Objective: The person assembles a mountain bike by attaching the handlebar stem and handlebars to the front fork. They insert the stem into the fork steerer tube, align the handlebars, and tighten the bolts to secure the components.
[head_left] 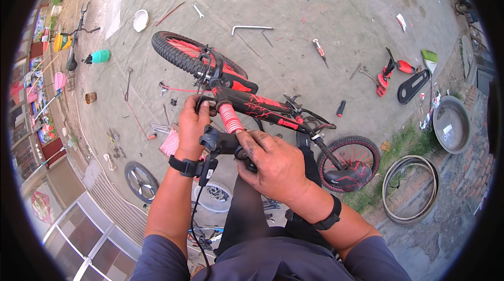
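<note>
A black and red bicycle [262,110] lies on its side across the ground in front of me. Its knobby tyre wheel [197,55] points to the far left; a second wheel [362,150] and the saddle [350,176] are at the right. A red and white striped tube [230,118] sticks out from the frame's front end toward me. My left hand [195,121] is closed with thumb and fingers on a small black part beside that tube's base. My right hand [273,163] is closed round a dark rounded part [245,159] at the tube's near end; the fingers partly hide it.
Beyond the bicycle lie a hex key [252,28], a wrench [198,11] and a screwdriver [319,50]. At right are a chain guard [413,87], a metal basin [451,123] and bare rims [387,192]. A white basin [220,208] and a loose wheel [140,182] lie at left.
</note>
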`<state>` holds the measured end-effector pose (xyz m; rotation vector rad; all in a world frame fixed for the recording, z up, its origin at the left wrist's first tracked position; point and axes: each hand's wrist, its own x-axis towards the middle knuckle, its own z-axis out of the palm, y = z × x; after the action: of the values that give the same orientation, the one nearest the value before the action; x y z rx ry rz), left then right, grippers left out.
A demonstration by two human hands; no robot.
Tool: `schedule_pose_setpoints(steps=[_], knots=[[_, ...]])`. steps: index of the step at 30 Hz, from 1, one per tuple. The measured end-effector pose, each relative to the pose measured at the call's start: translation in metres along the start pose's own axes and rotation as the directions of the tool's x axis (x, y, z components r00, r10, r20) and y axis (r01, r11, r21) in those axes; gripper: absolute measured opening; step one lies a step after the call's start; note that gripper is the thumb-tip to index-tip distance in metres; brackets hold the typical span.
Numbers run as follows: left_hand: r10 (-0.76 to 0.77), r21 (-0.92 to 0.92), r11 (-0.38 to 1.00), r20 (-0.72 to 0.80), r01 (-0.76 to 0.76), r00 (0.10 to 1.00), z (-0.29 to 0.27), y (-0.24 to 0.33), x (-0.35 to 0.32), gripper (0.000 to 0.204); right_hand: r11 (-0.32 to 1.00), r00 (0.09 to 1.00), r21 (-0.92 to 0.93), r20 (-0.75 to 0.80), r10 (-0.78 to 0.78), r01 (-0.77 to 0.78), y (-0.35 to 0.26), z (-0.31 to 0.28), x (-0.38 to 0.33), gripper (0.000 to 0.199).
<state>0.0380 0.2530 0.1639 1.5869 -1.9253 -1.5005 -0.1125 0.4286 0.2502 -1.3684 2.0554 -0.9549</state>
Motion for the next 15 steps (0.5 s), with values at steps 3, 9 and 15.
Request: schedule_pose_setpoints(steps=[3, 9, 15], knots=[[-0.044, -0.022, 0.999, 0.017, 0.045, 0.999, -0.0007, -0.0007, 0.0002, 0.014, 1.0, 1.0, 0.0, 0.005, 0.001, -0.001, 0.0001, -0.0004, 0.0013, 0.059], [-0.03, -0.04, 0.999, 0.031, 0.031, 0.999, -0.0012, -0.0024, -0.0007, 0.015, 1.0, 1.0, 0.003, 0.012, 0.005, -0.005, -0.0005, -0.0011, 0.0015, 0.059], [-0.028, -0.119, 0.992, 0.044, 0.033, 0.999, -0.0027, -0.0067, -0.0014, 0.019, 1.0, 1.0, 0.015, 0.0, -0.006, 0.006, 0.0004, -0.0008, 0.0016, 0.059]])
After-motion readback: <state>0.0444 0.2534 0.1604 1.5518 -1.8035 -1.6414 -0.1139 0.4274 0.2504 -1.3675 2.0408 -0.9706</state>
